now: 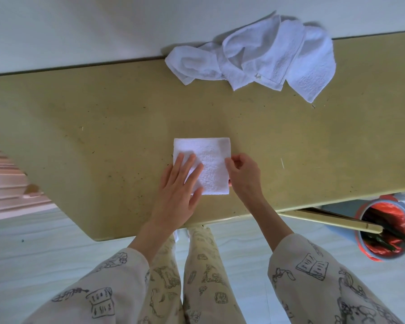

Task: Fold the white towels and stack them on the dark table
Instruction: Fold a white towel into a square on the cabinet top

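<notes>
A small folded white towel (211, 160) lies flat as a neat square near the front edge of the table (91, 136), whose top looks olive-tan. My left hand (179, 185) rests palm down on the towel's left half, fingers spread. My right hand (243, 176) pinches the towel's right edge between thumb and fingers. A loose heap of unfolded white towels (262, 59) sits at the table's far edge, right of centre, against the wall.
A red-lined bucket (384, 228) stands on the floor at the right, below the table's front edge. A pale bar (332, 220) juts out under that edge toward the bucket. A white wall (103, 24) backs the table. Steps (7, 183) show at left.
</notes>
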Tool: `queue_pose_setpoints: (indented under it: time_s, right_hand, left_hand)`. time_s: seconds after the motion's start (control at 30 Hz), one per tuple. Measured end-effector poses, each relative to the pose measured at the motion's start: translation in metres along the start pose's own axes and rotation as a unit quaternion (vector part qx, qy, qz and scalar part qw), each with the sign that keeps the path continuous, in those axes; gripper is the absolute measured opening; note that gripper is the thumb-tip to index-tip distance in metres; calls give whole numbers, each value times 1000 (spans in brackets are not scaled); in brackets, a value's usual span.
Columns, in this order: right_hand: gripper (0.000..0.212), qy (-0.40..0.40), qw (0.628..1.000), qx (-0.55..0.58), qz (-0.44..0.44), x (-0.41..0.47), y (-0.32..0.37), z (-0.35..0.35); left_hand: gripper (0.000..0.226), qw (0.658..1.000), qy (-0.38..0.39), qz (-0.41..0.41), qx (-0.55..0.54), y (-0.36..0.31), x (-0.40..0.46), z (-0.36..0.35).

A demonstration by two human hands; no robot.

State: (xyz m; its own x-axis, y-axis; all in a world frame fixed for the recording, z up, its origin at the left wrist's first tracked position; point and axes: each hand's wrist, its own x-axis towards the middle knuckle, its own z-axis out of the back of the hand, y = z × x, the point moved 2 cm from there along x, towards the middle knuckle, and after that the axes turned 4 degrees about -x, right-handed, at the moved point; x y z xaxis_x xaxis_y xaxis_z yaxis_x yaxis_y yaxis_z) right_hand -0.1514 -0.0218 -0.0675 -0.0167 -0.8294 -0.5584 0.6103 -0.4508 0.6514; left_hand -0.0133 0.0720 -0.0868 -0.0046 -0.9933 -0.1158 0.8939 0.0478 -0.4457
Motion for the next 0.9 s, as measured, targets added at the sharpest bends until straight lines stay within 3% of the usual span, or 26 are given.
queue_pose_setpoints:
  time_s: [0.23,0.43,0.5,0.53,0.6,0.67,0.73,0.9]
  right_hand:
    - [7,-11,999,-37,-6,-2,2,3]
    - [12,9,999,-47,-22,-12,-7,5]
    - [19,-21,994,-106,9,-18,-6,5]
    - [24,-75,981,-165,67,-20,-4,3]
    - [30,-166,919,-274,229,-24,1,-8]
    - [37,-159,861,-348,334,-18,-1,-26]
    - [44,-124,839,-397,350,-5,-9,-41]
    - [51,-106,837,-409,349,8,-26,-50]
  left_hand:
    - [61,997,63,10,39,5,0,-5]
    - [63,997,55,12,56,4,0,-6]
    - [63,997,50,8,53,3,0,-6]
    - [65,998,48,6,50,3,0,-6]
    - [67,998,49,4,48,3,0,-6]
    - [71,998,51,3,30,6,-1,-6]
    - [73,999,44,-5,-25,11,-5,-5]
    - [73,994,-8,11,-107,23,-18,2]
